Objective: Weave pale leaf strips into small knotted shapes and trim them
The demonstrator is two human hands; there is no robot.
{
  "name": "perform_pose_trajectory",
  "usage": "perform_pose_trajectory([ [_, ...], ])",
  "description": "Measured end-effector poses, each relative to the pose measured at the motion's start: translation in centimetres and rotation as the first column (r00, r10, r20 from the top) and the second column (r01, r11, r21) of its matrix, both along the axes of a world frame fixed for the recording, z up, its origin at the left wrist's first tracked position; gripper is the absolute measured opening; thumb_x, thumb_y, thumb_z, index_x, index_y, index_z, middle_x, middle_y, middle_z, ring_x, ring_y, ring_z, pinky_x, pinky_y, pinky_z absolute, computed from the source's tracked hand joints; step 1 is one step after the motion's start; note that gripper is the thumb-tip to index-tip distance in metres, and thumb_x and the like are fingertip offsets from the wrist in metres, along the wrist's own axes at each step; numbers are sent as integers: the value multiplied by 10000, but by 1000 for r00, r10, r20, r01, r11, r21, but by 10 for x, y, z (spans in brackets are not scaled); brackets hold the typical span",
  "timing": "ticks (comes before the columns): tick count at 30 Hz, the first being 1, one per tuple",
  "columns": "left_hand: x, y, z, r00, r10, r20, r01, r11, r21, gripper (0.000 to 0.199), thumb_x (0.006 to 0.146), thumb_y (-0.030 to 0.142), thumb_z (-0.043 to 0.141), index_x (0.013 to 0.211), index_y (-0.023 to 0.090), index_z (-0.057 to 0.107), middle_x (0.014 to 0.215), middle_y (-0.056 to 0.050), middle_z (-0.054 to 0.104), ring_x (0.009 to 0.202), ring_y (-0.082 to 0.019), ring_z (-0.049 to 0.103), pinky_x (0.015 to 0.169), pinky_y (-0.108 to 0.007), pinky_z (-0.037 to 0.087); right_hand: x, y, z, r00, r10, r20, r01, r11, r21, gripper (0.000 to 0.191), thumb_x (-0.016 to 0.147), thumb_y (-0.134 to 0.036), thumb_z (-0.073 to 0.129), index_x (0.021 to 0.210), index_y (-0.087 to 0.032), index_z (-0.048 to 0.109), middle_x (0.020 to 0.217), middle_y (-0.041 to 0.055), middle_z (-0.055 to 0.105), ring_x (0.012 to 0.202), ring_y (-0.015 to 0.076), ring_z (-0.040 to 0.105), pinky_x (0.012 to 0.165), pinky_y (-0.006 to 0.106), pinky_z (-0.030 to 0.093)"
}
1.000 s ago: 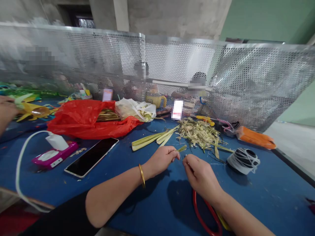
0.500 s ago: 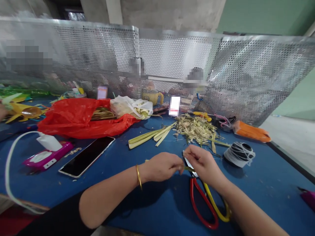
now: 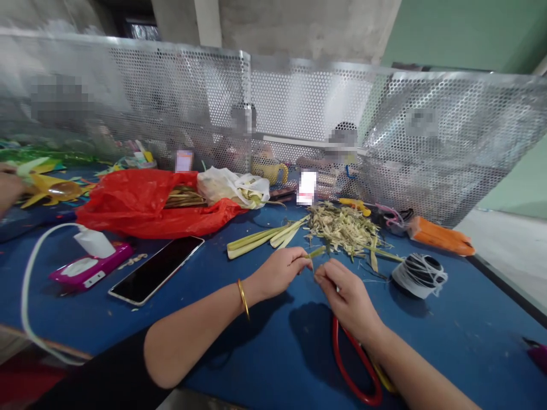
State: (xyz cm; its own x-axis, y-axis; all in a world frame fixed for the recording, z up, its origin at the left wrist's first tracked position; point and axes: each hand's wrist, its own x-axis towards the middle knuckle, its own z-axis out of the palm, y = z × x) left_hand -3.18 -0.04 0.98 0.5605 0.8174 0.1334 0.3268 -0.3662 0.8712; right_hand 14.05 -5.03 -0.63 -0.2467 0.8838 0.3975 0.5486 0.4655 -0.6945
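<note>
My left hand [image 3: 284,272], a gold bangle on its wrist, pinches a short green leaf strip [image 3: 317,251] that sticks out past the fingertips. Close beside it, my right hand [image 3: 345,291] is closed, thumb against the fingers. A thin fibre seems to run from the strip towards the right fingertips; its end is hidden. Under my right hand and forearm lie scissors with one red handle [image 3: 358,367] and one yellow handle [image 3: 385,380]; their blades are covered. Beyond the hands are pale green stalk pieces [image 3: 253,242] and a heap of leaf shreds [image 3: 344,228].
A cone of white thread [image 3: 419,276] and an orange packet [image 3: 441,236] are at right. At left lie a phone [image 3: 157,270], a purple power strip [image 3: 92,266] and a red bag [image 3: 123,199]. A perforated metal screen [image 3: 299,97] stands behind; another person's hand [image 3: 9,188] shows far left.
Both hands have moved up and away from the scissors, the left one clearly further. The leaf strip now points upward from the left fingertips. The view has shifted slightly.
</note>
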Motion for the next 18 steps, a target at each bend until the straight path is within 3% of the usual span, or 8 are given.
perform_pose_trajectory([
  [3,2,0,-4,998,0,66,6,995,-98,225,859,287,425,749,151,566,623,39,454,593,-104,415,570,-220,341,-1,-3,6,996,86,17,-88,982,166,160,915,-211,448,778,-206,529,975,71,532,855,165,526,762,292,422],
  [5,3,0,-7,996,17,87,-6,992,-125,184,842,285,444,770,156,555,630,40,484,597,-105,433,577,-221,350,-2,-3,6,980,193,-39,-188,975,115,162,932,-201,415,802,-213,512,992,72,558,907,171,540,798,298,427],
  [8,4,1,-10,998,51,49,-47,996,-75,173,833,277,446,748,165,546,638,31,531,618,-116,476,602,-230,363,-5,-3,2,965,251,-75,-252,968,-13,185,953,-191,349,809,-221,460,812,25,554,788,152,533,728,274,432],
  [12,3,1,-11,996,82,-28,-81,996,41,236,849,295,410,739,170,578,640,22,548,622,-127,498,607,-239,358,-8,-7,0,968,195,160,-210,974,83,173,915,-119,333,788,-221,391,748,10,463,691,153,427,634,266,373],
  [15,3,2,-10,993,94,-77,-89,994,70,261,857,294,386,778,170,602,660,13,574,638,-136,519,615,-244,360,-10,-11,3,924,209,319,-269,951,155,192,849,-44,327,787,-218,378,750,21,457,678,164,393,611,274,345],
  [18,3,2,-11,984,108,-140,-91,989,119,264,853,269,388,770,174,621,686,-2,605,675,-147,537,642,-247,362,-12,-15,8,896,241,373,-317,936,156,201,819,-29,328,778,-220,375,737,18,447,659,165,380,586,270,331],
])
